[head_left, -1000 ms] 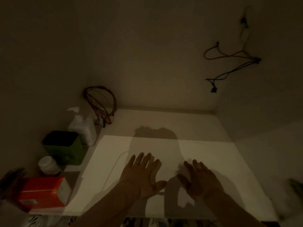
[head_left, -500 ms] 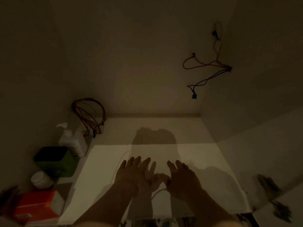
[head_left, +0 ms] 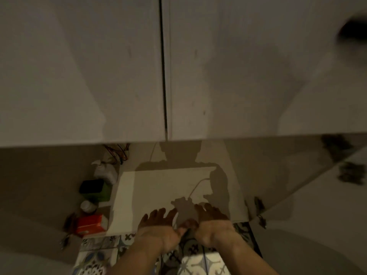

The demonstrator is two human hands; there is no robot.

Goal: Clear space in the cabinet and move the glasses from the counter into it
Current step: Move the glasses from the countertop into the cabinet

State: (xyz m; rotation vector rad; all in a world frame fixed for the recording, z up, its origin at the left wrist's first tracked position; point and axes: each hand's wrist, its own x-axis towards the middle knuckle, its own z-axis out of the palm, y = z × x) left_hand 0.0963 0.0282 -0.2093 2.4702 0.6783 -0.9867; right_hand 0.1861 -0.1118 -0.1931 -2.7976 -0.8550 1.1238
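Observation:
No glasses are in view. I look into a dim open cabinet compartment with a pale shelf floor. My left hand and my right hand lie palm down, side by side, at the shelf's front edge. Their fingers are spread, the thumbs almost touch, and neither holds anything. A thin white cable runs across the shelf toward my hands.
Two closed white doors fill the upper view. On the shelf's left stand a white pump bottle, a green box, a white-lidded jar, a red box and coloured wires. Patterned floor tiles lie below; an open door panel is at right.
My view has pulled back and up, so the closed doors above and the floor tiles now show. Both hands have drawn back to the shelf's front edge and come closer together.

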